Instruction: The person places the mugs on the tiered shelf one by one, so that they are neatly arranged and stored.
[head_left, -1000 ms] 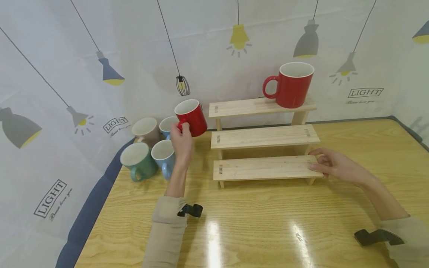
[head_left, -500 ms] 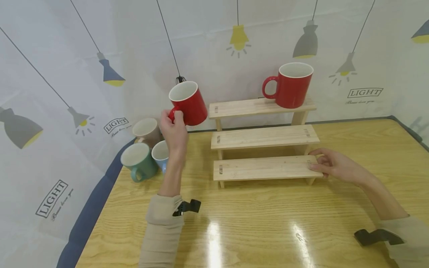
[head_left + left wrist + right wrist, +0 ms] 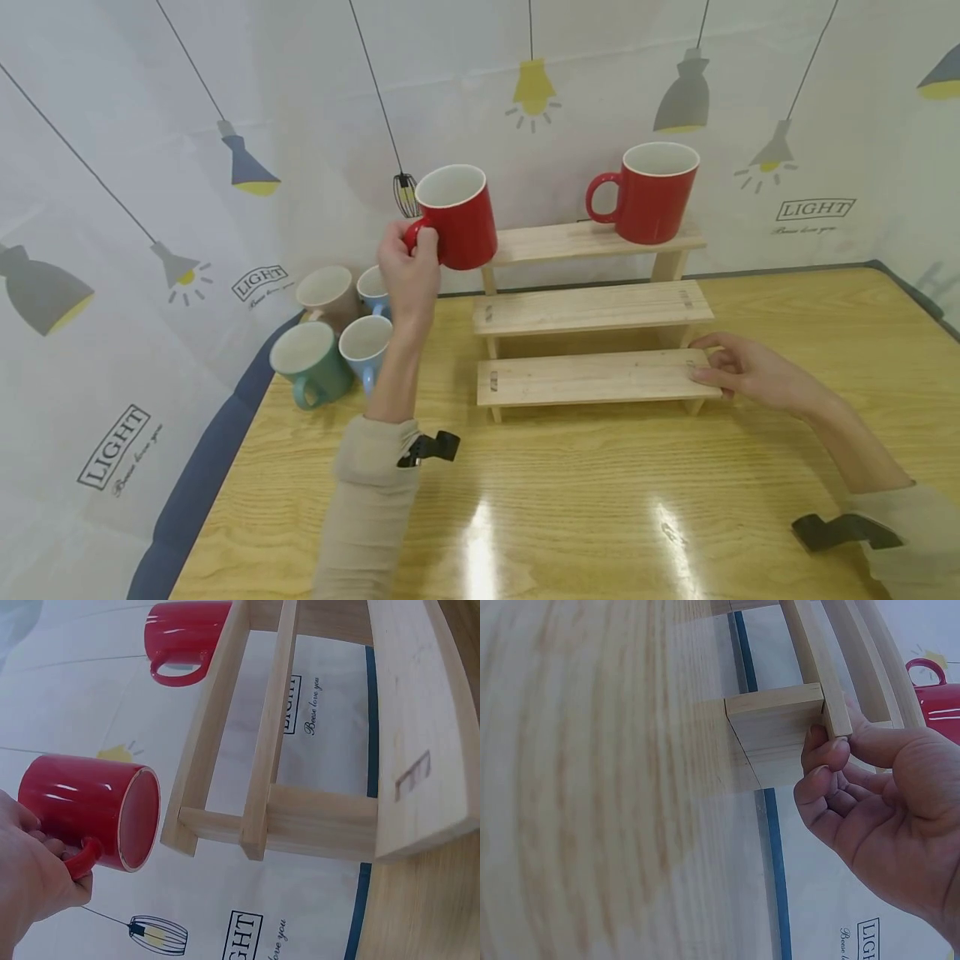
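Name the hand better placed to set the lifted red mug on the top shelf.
Likely the left hand: it grips the lifted mug by its handle, near the left end of the top shelf. The right hand pinches the right end of the lowest shelf.

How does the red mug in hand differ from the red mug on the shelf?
The left hand grips the held mug by its handle; no hand touches the shelf mug. The held mug is in the air; the shelf mug stands on the top board. Both are red outside, white inside.
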`<state>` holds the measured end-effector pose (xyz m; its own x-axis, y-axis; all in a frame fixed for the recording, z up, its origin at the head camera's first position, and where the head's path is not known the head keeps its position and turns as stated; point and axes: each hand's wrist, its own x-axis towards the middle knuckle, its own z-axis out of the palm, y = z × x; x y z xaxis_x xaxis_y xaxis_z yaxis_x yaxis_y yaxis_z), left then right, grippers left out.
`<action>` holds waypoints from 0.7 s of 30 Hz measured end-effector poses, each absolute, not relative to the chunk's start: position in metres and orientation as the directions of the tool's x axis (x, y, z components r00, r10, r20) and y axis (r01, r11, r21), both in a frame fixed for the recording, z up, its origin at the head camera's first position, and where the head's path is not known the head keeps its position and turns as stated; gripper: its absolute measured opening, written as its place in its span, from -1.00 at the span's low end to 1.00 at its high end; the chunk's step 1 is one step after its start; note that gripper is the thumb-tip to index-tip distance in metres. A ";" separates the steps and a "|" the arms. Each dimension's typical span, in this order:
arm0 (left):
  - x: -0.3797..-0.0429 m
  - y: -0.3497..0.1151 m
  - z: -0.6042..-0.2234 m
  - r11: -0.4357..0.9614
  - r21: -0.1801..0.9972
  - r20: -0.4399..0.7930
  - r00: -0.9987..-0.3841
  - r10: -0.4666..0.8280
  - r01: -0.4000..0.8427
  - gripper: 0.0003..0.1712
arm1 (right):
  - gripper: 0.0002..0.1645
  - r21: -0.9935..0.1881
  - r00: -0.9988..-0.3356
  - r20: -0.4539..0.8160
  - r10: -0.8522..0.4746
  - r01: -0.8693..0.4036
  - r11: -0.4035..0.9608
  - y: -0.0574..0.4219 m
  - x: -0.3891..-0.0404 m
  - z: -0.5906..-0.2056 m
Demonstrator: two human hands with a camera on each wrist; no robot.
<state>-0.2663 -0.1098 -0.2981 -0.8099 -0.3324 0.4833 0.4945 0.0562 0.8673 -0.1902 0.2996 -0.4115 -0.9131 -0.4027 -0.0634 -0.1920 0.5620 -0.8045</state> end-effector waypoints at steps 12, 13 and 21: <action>-0.284 -0.090 -0.301 -0.041 0.900 0.421 -0.888 -0.186 0.435 -0.79 | -0.42 -0.800 -0.913 -0.058 -0.403 -0.198 0.566 0.300 -0.191 -0.411; -0.286 -0.089 -0.301 -0.041 0.904 0.412 -0.894 -0.179 0.425 -0.79 | -0.41 -0.801 -0.913 -0.059 -0.404 -0.198 0.565 0.300 -0.191 -0.411; -0.298 -0.083 -0.305 -0.054 0.928 0.361 -0.926 -0.109 0.368 -0.81 | -0.42 -0.802 -0.911 -0.048 -0.409 -0.209 0.559 0.299 -0.190 -0.411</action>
